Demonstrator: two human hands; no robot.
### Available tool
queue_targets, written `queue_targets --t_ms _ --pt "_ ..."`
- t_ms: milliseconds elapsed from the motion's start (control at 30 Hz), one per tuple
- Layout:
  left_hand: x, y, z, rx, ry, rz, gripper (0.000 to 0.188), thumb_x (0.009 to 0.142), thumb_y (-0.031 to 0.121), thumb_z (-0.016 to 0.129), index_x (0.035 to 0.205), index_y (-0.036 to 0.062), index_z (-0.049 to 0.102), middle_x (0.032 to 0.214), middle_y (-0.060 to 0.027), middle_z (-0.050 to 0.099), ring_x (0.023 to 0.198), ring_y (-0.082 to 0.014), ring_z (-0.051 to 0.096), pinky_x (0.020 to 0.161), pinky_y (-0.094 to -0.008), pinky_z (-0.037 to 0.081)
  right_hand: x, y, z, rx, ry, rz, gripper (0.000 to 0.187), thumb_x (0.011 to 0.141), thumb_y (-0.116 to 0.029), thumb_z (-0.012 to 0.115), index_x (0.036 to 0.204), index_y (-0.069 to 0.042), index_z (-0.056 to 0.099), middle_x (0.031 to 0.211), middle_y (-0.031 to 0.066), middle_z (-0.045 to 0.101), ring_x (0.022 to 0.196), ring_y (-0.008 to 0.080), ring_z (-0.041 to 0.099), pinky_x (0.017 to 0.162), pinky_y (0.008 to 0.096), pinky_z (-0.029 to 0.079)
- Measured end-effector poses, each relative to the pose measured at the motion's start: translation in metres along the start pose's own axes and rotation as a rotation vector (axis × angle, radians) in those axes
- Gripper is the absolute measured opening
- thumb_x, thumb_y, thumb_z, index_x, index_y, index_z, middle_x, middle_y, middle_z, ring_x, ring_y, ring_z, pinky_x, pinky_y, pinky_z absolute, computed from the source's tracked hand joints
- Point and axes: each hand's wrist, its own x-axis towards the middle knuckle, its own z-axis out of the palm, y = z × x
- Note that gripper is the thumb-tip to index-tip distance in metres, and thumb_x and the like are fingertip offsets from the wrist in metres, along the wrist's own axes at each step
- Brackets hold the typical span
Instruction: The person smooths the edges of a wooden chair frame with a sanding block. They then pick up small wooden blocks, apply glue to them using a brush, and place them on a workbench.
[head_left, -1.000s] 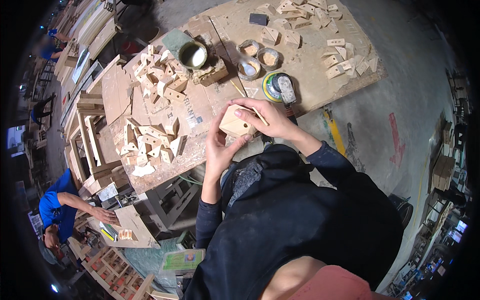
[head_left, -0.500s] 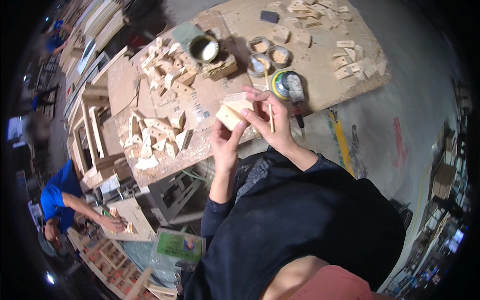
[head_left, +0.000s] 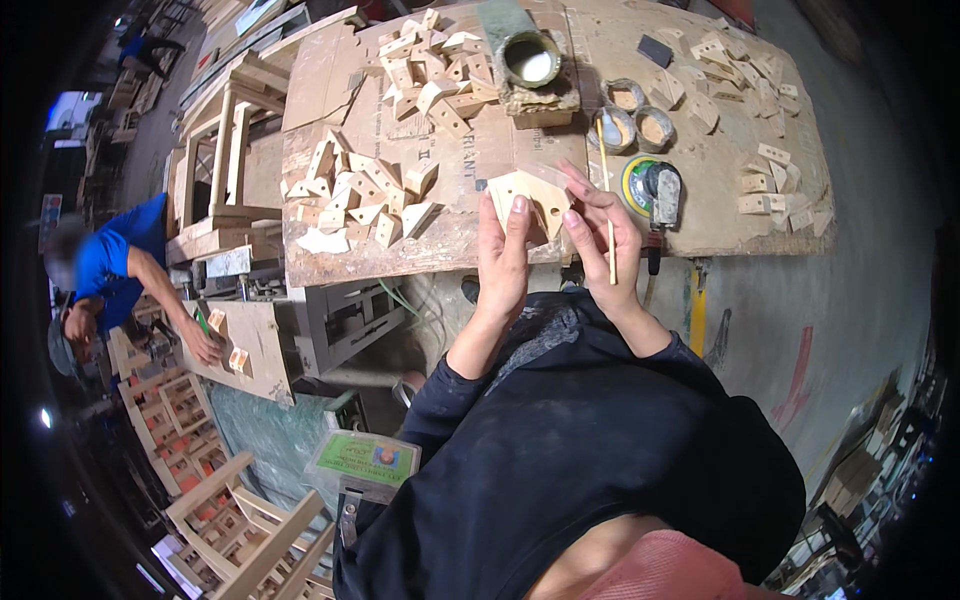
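My left hand [head_left: 505, 250] grips a pale wooden block [head_left: 530, 192] with angled corners and drilled holes, thumb on its face. The block is held up above the near edge of the workbench. My right hand [head_left: 612, 235] is at the block's right side, its thumb by the edge; whether it presses on the wood I cannot tell. A long thin wooden stick [head_left: 612, 258] is held in my right hand, passing behind the fingers. Its upper end shows over a small cup [head_left: 616, 130] of pale paste.
Piles of drilled wooden blocks [head_left: 365, 190] cover the bench [head_left: 470, 262]. A can of white liquid [head_left: 533, 62], more small cups [head_left: 655, 128] and a sander [head_left: 655, 190] stand beyond my hands. At left, a co-worker in blue [head_left: 125, 250] works at a board [head_left: 262, 330].
My view has swung, so the bench sits further right. The block has been turned to show a broad holed face. My right fingers have opened away from it somewhat, the stick still in that hand.
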Motion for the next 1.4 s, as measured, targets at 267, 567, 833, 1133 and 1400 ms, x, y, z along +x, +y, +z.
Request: queue_targets --t_ms 267,567,833,1133,1400 --pt "-0.001 0.007 -0.012 -0.664 -0.193 -0.148 0.053 0.102 0.036 0.031 0.141 0.0008 0.04 0.142 -0.0141 0.048 0.133 -0.0244 0.045 0.113 -0.0409 0.032 -0.001 -0.003 0.008 0.009 0.033 -0.019 0.031 0.096 -0.005 0.059 0.123 0.006 0.051 0.141 0.0243 0.048 0.122 0.0244 0.055 0.101 0.0338 0.047" --pt "-0.003 0.018 -0.008 -0.641 -0.187 -0.205 0.056 0.098 0.025 0.035 0.147 -0.0009 0.03 0.145 -0.0138 0.045 0.133 -0.0232 0.044 0.112 -0.0384 0.034 -0.002 -0.008 0.007 -0.034 0.076 -0.022 0.028 0.094 -0.002 0.059 0.12 0.005 0.051 0.141 0.0261 0.046 0.123 0.0256 0.055 0.101 0.0341 0.047" --pt "-0.008 0.029 0.002 -0.354 -0.172 -0.102 0.06 0.095 0.019 0.038 0.151 0.003 0.023 0.15 -0.0155 0.036 0.139 -0.0259 0.036 0.114 -0.0407 0.029 -0.004 -0.005 0.008 -0.042 0.046 -0.089 0.028 0.092 -0.001 0.062 0.117 0.005 0.053 0.142 0.0249 0.045 0.119 0.0223 0.057 0.094 0.0309 0.049" --pt "-0.014 0.032 0.008 -0.25 -0.185 -0.039 0.064 0.096 0.021 0.046 0.152 0.0068 0.021 0.148 -0.0151 0.038 0.136 -0.0248 0.04 0.112 -0.0359 0.033 -0.004 -0.002 0.008 -0.138 0.044 -0.153 0.027 0.09 -0.007 0.067 0.115 0.002 0.061 0.135 0.0247 0.054 0.123 0.0264 0.055 0.097 0.0324 0.045" --pt "-0.015 0.03 0.0 -0.3 -0.25 -0.16 0.062 0.1 0.025 0.048 0.152 0.0041 0.021 0.149 -0.0137 0.036 0.137 -0.0246 0.037 0.115 -0.0398 0.026 -0.004 -0.008 0.006 -0.23 0.002 -0.106 0.027 0.094 -0.013 0.062 0.116 0.002 0.06 0.136 0.0229 0.054 0.127 0.0305 0.053 0.103 0.0362 0.042"
